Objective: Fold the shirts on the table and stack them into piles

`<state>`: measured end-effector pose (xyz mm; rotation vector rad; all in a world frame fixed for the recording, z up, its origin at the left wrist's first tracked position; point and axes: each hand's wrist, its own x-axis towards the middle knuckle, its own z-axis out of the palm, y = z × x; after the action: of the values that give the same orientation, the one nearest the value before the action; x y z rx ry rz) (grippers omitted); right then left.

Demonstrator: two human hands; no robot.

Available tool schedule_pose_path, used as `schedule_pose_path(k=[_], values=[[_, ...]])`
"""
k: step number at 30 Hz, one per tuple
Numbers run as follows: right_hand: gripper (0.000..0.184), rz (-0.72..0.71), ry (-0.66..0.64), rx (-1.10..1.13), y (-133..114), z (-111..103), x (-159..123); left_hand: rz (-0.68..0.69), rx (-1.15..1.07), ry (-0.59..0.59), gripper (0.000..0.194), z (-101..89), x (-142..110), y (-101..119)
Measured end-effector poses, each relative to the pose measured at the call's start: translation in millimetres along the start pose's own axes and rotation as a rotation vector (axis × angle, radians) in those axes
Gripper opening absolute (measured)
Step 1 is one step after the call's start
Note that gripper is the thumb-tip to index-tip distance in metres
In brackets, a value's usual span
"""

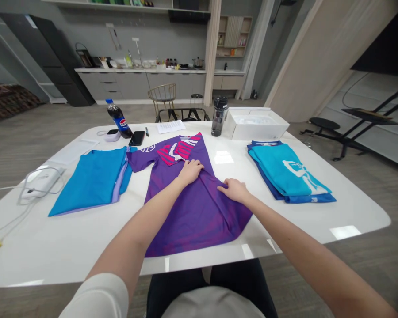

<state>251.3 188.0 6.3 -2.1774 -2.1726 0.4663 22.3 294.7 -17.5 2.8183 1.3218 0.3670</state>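
A purple sports shirt (192, 207) with a pink-striped collar lies spread on the white table (69, 238), its right side folded inward. My left hand (189, 171) rests on the folded edge near the shirt's middle, fingers curled down onto the cloth. Just to the right, my right hand (235, 190) presses on the same fold with its fingers bent and pinching the fabric.
A blue shirt (93, 179) lies flat at left. Folded blue shirts (288, 174) are stacked at right. At the back stand a cola bottle (118, 118), a phone (137, 138), a paper (170, 126), a dark tumbler (219, 115) and a white box (257, 124). A cabled device (40, 181) sits far left.
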Motion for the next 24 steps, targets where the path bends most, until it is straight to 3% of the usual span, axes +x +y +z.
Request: schedule_pose_path(k=[4,7,10,13,17,21,24], values=[[0.040,0.030,-0.129,-0.007,15.0,-17.0,-35.8,-0.079,-0.010,0.018,0.032,0.8,-0.9,13.0],[0.023,-0.049,-0.259,0.247,16.8,-33.7,-66.0,-0.075,-0.047,0.030,0.028,-2.1,-4.3,25.0],[0.021,-0.134,-0.377,0.553,6.5,-47.5,-95.6,-0.044,-0.090,0.029,0.031,-7.3,-9.9,38.1],[0.024,-0.190,-0.383,0.659,-17.1,-53.8,-119.6,-0.027,-0.117,0.019,0.031,-15.8,-17.0,44.4],[0.024,-0.333,-0.234,0.710,-59.4,-40.1,-137.3,-0.091,-0.129,0.052,0.036,-31.2,-37.5,34.4],[0.038,-0.424,-0.340,0.750,-88.7,-7.6,-141.2,-0.126,-0.036,0.071,0.037,-43.3,-80.2,23.8],[0.024,-0.456,-0.373,0.608,-89.7,10.1,-139.5,0.001,-0.030,0.025,0.043,-47.6,-118.1,30.6]])
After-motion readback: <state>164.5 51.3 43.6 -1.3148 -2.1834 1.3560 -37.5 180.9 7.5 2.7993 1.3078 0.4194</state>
